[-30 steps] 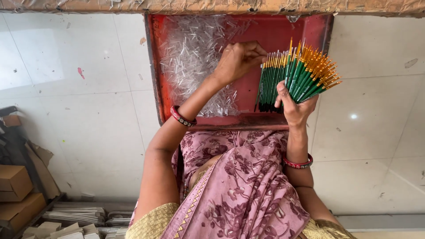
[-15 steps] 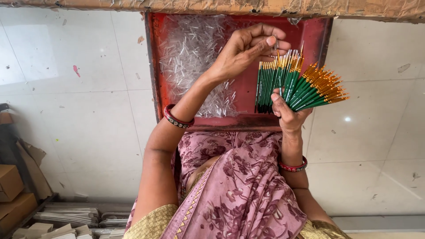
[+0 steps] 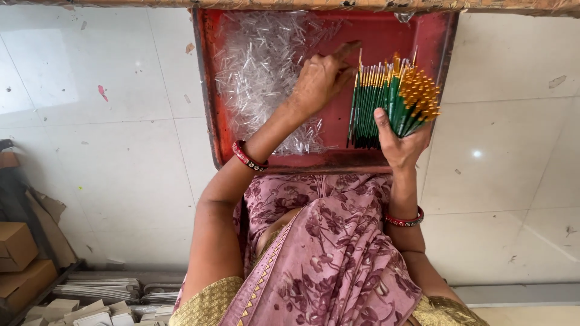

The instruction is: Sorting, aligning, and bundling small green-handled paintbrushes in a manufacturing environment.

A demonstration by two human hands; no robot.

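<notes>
The right hand's (image 3: 400,142) grip is clenched around a bundle of thin green brushes (image 3: 386,105), thumb pressed across the stems, the lot held upright and fanning out just above the red tray's (image 3: 208,90) near right corner. The left hand's (image 3: 320,78) grip is loose, its fingers (image 3: 344,53) stretched out and touching the top of the bundle, with nothing I can see held in it. The tray sits on a floor of large pale glossy tiles (image 3: 109,139), marked with a few specks. Inside the tray, left of the bundle, lies a heap of small clear plastic tubes (image 3: 263,66). Far to the tray's left, by the person's side, stand brown cardboard boxes (image 3: 18,253) and stacks of flat white cards (image 3: 90,305). The brushes have dark green handles and orange-yellow ends bunched at the top.
</notes>
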